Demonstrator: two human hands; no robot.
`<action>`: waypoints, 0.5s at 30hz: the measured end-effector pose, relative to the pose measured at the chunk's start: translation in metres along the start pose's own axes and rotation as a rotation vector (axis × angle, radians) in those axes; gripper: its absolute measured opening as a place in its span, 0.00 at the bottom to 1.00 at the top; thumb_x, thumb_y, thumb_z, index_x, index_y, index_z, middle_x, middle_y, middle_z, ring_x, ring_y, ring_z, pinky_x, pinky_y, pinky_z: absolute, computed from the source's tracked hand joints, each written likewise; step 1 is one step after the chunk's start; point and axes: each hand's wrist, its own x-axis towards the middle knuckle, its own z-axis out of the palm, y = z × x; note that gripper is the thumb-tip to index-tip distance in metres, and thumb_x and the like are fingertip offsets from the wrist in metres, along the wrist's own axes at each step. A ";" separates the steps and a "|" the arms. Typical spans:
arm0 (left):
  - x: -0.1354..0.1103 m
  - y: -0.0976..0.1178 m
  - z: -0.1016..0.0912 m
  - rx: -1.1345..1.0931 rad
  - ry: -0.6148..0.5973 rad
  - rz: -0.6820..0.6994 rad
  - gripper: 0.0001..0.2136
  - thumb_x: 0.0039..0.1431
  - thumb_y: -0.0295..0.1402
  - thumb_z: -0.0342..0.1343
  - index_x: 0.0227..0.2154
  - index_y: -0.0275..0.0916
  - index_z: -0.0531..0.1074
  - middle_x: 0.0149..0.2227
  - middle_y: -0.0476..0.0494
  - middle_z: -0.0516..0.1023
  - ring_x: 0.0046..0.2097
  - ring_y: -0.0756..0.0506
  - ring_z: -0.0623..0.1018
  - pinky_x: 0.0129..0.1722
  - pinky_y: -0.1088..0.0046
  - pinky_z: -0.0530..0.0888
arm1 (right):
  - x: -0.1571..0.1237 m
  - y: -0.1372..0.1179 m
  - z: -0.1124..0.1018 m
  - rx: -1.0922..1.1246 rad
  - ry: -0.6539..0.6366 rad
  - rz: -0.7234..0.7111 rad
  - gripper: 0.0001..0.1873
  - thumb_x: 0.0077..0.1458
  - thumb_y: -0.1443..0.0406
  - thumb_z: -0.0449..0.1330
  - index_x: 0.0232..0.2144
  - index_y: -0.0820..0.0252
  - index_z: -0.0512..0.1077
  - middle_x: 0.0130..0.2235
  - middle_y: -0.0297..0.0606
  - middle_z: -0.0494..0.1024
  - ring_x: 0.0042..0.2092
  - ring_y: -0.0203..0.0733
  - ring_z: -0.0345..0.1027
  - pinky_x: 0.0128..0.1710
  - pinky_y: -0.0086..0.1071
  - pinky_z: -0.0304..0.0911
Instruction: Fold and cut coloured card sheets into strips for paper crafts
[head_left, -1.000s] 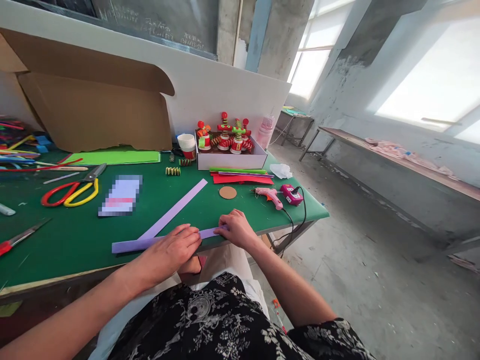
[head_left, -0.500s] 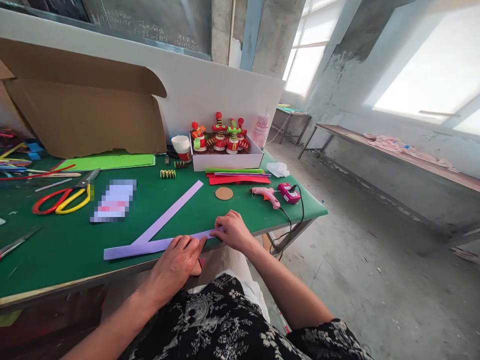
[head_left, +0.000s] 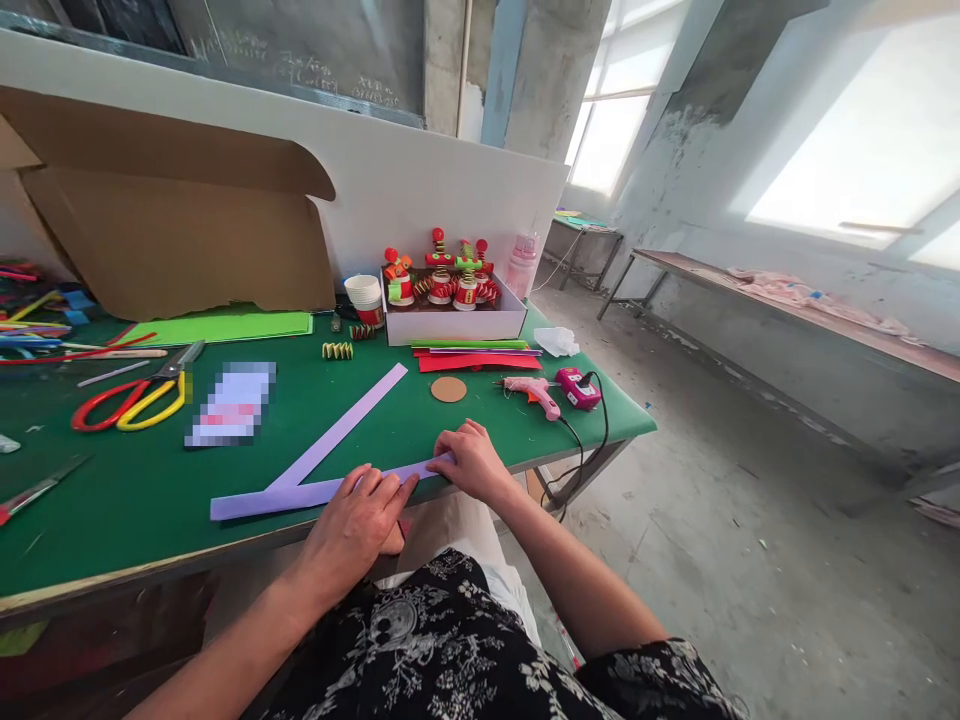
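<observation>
A long purple paper strip [head_left: 300, 497] lies along the table's front edge, beneath both hands. My left hand [head_left: 364, 515] bears down on its middle, fingers bent together over the paper. Farther right, my right hand [head_left: 474, 462] pinches the same strip near its right end, partly hiding that end. A second purple strip [head_left: 341, 425] runs diagonally away from the first, their ends meeting or overlapping at the left. Just beyond my right hand, a round brown cardboard disc [head_left: 448, 389] rests flat on the green table [head_left: 165, 500].
A pink glue gun [head_left: 531, 392] and its corded magenta box [head_left: 577, 387] are at right. Behind stand a white box [head_left: 454, 325] of paper figures, paper cups [head_left: 365, 298] and coloured sheets [head_left: 480, 358]. Scissors [head_left: 135, 398] and a craft knife [head_left: 45, 488] lie at left.
The view has shifted slightly. My right hand sits a little farther right along the strip; my left hand has barely moved and still presses on it.
</observation>
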 end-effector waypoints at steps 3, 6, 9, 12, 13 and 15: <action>0.000 0.001 0.003 0.005 0.019 -0.026 0.23 0.58 0.19 0.53 0.56 0.38 0.72 0.38 0.44 0.74 0.45 0.41 0.73 0.57 0.58 0.66 | -0.005 0.008 -0.004 -0.005 0.050 0.003 0.04 0.58 0.64 0.67 0.35 0.56 0.75 0.29 0.30 0.76 0.39 0.41 0.70 0.62 0.44 0.53; -0.002 0.003 0.006 -0.014 0.014 -0.062 0.23 0.59 0.21 0.54 0.57 0.39 0.71 0.38 0.44 0.75 0.46 0.41 0.73 0.58 0.57 0.65 | -0.013 0.018 -0.010 -0.054 0.090 -0.004 0.06 0.60 0.66 0.64 0.41 0.55 0.75 0.31 0.31 0.77 0.41 0.43 0.71 0.63 0.48 0.53; -0.003 0.004 0.009 -0.039 -0.017 -0.084 0.23 0.60 0.23 0.54 0.58 0.41 0.70 0.40 0.44 0.76 0.47 0.41 0.74 0.60 0.57 0.64 | -0.024 0.020 -0.012 -0.141 0.258 0.051 0.12 0.64 0.67 0.57 0.49 0.56 0.74 0.40 0.40 0.79 0.47 0.47 0.71 0.64 0.53 0.54; -0.002 0.003 0.008 -0.060 -0.033 -0.088 0.24 0.59 0.22 0.54 0.58 0.43 0.70 0.41 0.44 0.77 0.47 0.42 0.74 0.60 0.58 0.64 | -0.038 0.005 -0.002 -0.191 0.433 -0.002 0.20 0.68 0.65 0.50 0.58 0.60 0.69 0.52 0.48 0.76 0.56 0.48 0.68 0.68 0.53 0.48; -0.002 0.003 0.007 -0.064 -0.036 -0.083 0.23 0.60 0.22 0.53 0.58 0.43 0.70 0.41 0.44 0.77 0.47 0.42 0.74 0.59 0.58 0.64 | -0.043 -0.003 0.004 -0.201 0.425 -0.075 0.22 0.68 0.63 0.50 0.60 0.61 0.67 0.55 0.48 0.75 0.59 0.49 0.66 0.70 0.53 0.46; -0.001 0.002 0.005 -0.071 -0.041 -0.078 0.20 0.61 0.24 0.53 0.55 0.42 0.72 0.41 0.43 0.78 0.47 0.42 0.75 0.59 0.58 0.65 | -0.051 -0.019 0.019 -0.219 0.319 -0.237 0.28 0.68 0.56 0.53 0.64 0.64 0.63 0.62 0.49 0.71 0.66 0.51 0.59 0.71 0.52 0.44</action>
